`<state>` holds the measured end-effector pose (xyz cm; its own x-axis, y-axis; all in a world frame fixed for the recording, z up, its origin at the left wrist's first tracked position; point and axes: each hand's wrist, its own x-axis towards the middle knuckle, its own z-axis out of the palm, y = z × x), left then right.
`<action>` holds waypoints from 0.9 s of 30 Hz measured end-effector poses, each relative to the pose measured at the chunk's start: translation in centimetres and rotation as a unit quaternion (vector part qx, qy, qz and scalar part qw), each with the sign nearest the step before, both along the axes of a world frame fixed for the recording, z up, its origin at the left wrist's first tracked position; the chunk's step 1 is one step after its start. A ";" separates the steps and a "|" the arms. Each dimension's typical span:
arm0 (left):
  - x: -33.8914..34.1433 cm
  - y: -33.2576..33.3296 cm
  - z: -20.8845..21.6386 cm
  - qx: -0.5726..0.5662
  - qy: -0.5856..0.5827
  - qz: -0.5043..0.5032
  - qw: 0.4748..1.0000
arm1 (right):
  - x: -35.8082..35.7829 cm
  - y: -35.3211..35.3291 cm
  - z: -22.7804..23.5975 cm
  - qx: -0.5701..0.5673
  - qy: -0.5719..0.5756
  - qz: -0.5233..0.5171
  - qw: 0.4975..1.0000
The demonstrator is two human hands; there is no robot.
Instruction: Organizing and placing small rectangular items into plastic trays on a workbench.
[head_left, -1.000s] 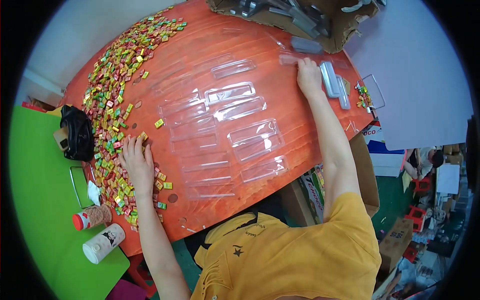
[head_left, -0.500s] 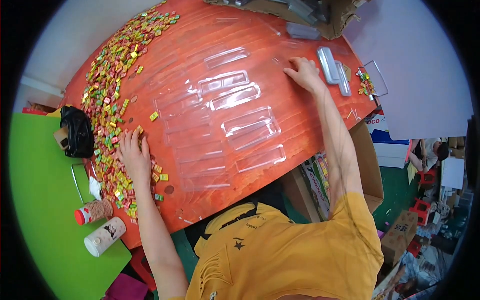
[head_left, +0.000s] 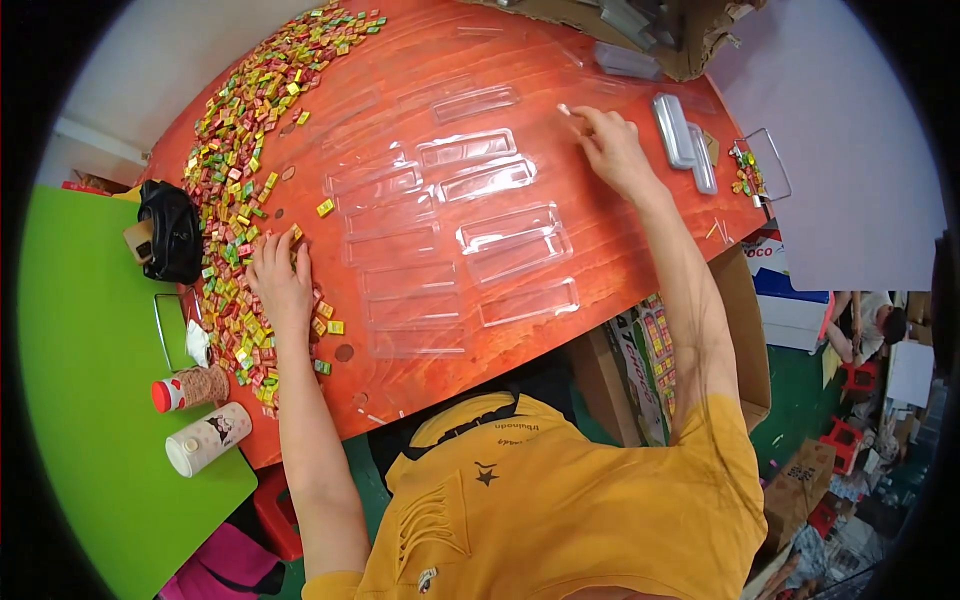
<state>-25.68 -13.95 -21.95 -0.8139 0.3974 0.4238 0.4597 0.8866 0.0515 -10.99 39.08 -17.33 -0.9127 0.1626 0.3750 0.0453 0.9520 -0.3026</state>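
Note:
My left hand [head_left: 280,282] lies on the near part of a long pile of small red, yellow and green wrapped candies [head_left: 238,180], its fingers a little apart. One yellow candy [head_left: 297,231] touches its fingertips; whether anything is under the palm is hidden. My right hand [head_left: 615,155] is over the far right of the orange-red table [head_left: 610,225], thumb and forefinger brought together around a small whitish piece [head_left: 563,109] too small to name. Between my hands, clear plastic trays [head_left: 515,240] lie in two columns. A single yellow candy [head_left: 325,207] sits apart from the pile.
Stacked clear trays [head_left: 673,130] stand right of my right hand, below a cardboard box [head_left: 690,55] of more plastic. At left are a black pouch [head_left: 168,232], a red-lidded jar [head_left: 190,387] and a white bottle [head_left: 207,440]. An open carton [head_left: 740,330] stands below the table's right edge.
My right fingertips have come together on a small whitish piece. My left hand stays at the candy pile. The whole view has shifted slightly.

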 end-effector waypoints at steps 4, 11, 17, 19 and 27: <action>0.2 0.2 0.4 -0.005 -0.015 0.007 1.000 | -1.4 -1.2 -1.0 0.062 0.018 0.024 0.998; 0.4 0.5 0.4 -0.011 -0.013 0.018 1.000 | -2.5 -1.6 -0.4 0.039 -0.038 0.063 0.997; 0.7 0.3 0.9 0.000 -0.022 0.015 1.000 | -4.9 -0.7 0.4 0.032 -0.007 0.062 0.998; 0.6 0.5 1.0 -0.012 -0.027 0.021 0.999 | -6.4 1.8 -0.2 0.101 0.022 -0.093 0.990; 0.8 0.5 0.9 -0.012 -0.042 0.022 0.999 | -6.8 6.0 -2.9 0.216 -0.055 -0.148 0.964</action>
